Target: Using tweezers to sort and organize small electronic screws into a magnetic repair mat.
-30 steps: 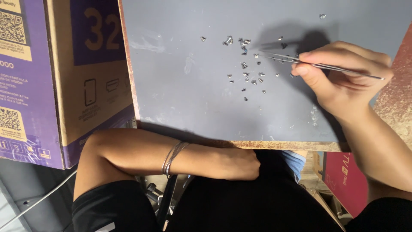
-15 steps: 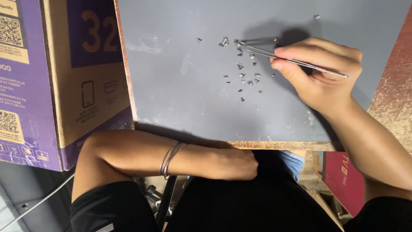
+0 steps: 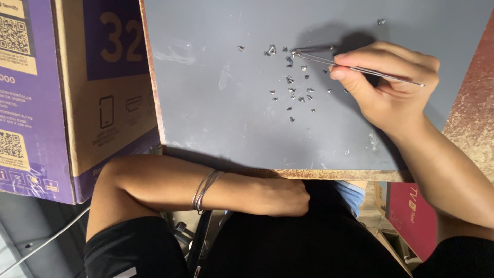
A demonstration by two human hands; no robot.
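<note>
My right hand [image 3: 393, 92] pinches a pair of thin metal tweezers [image 3: 355, 67] between thumb and fingers, the rear end sticking out past my knuckles to the right. The tips reach left and sit at a small screw [image 3: 294, 52] at the upper edge of the scatter — whether they actually clamp it is too small to tell. My hand throws a dark shadow on the board just above and behind the tweezers.

The screws [image 3: 296, 92] lie loose on a grey board [image 3: 216, 113] that covers the bench [image 3: 471, 128], most of them in a loose cluster below the tweezer tips, with a few strays apart: one to the left [image 3: 240, 48], a pair near it [image 3: 270, 50], and one far off at the upper right [image 3: 381, 21]. Nothing lies between the tips and the cluster. The bench's rusty brown surface shows to the right of the board and along its near edge.

My left hand [image 3: 288, 198] is down below the bench edge, curled into a loose fist against my dark clothes, holding nothing that I can see — thin metal bangles [image 3: 205, 188] ring the forearm.

A large cardboard box [image 3: 77, 92] in purple and tan stands just left of the board, touching its edge. A red box [image 3: 411, 219] sits under the bench to my right.
</note>
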